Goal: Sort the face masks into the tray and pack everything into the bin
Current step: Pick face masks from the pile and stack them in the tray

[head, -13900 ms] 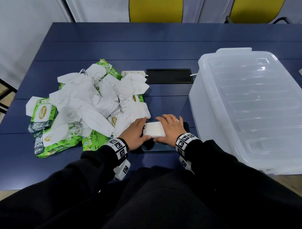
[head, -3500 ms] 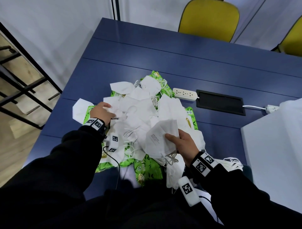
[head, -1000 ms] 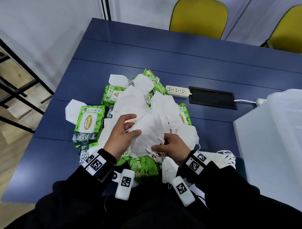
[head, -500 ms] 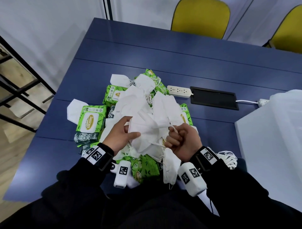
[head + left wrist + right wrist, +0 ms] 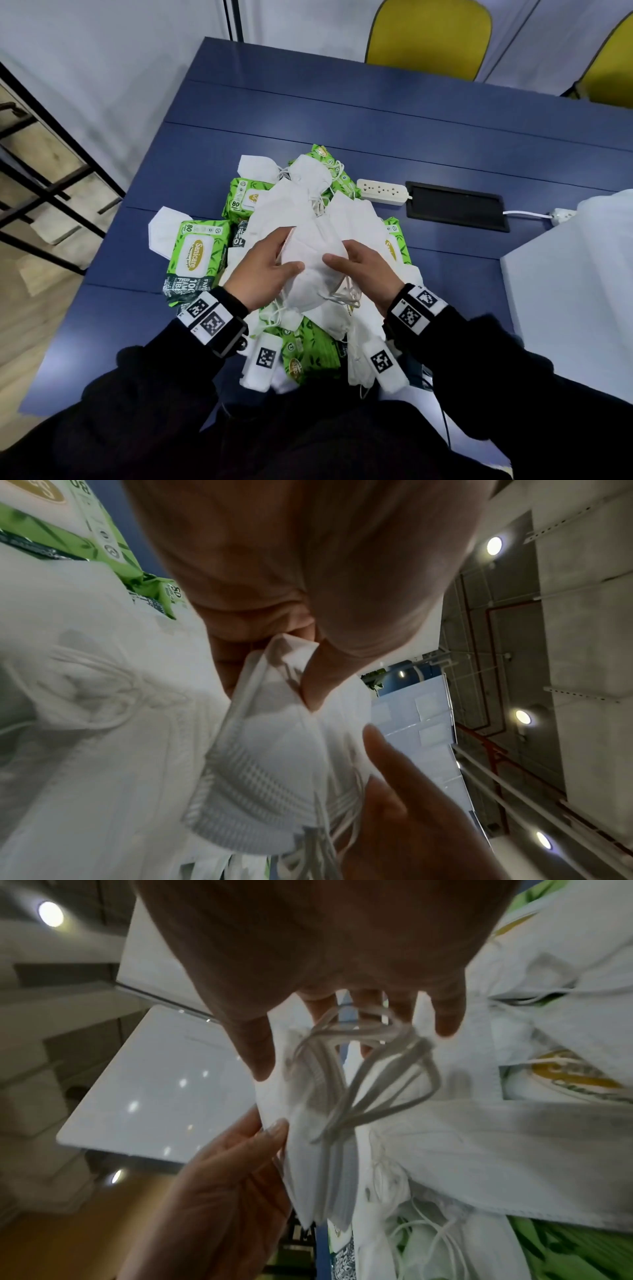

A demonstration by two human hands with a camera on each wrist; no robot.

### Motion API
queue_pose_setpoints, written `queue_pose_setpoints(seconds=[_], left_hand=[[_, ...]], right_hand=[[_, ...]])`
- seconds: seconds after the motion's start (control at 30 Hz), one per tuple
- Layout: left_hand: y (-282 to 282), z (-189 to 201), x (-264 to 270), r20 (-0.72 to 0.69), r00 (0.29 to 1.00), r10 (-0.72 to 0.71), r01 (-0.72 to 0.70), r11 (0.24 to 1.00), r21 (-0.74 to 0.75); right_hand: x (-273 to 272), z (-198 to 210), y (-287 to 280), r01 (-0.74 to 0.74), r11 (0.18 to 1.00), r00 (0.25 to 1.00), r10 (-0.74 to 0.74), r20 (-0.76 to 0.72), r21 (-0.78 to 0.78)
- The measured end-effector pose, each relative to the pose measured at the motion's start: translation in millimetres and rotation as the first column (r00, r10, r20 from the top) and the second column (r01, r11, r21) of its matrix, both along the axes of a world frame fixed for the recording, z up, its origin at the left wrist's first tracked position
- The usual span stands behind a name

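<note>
white face masks (image 5: pixel 310 270), gripped between both hands

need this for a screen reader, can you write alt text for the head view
Two hands, left hand and right hand, hold a stack of white masks above a pile of masks and green wipe packs on a blue table.

Bare bench (image 5: pixel 342 113) lies open beyond the mask pile (image 5: pixel 318 219), while the bin (image 5: pixel 575 291) walls off its right side.
</note>
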State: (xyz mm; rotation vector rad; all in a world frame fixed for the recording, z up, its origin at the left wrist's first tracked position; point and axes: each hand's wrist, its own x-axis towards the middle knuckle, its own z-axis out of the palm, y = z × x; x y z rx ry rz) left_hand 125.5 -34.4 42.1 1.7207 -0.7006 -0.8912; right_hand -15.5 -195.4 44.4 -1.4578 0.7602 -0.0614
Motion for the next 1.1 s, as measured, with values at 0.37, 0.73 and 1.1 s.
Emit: queue_pose_setpoints(seconds=[0.37,0.73,1.1], left_hand=[[18,0,23,-0.103,0.994,0.031,-0.04,0.996,-0.085],[106,-83,223,0.474,0.757,0.45,-0.651,0.589,0.48],[98,-143,246,0.363,0.874,0.322,-0.476,0.428,0.768]], right_hand=[[53,7,22,-0.007,0.998,0.997,0.012,0.07,-0.062],[45,-11,12,0.142,0.974,0.99,-0.14,-0.025,0.174],[43,-24,7,0.171,0.969,0.985,-0.161,-0.068,0.178]])
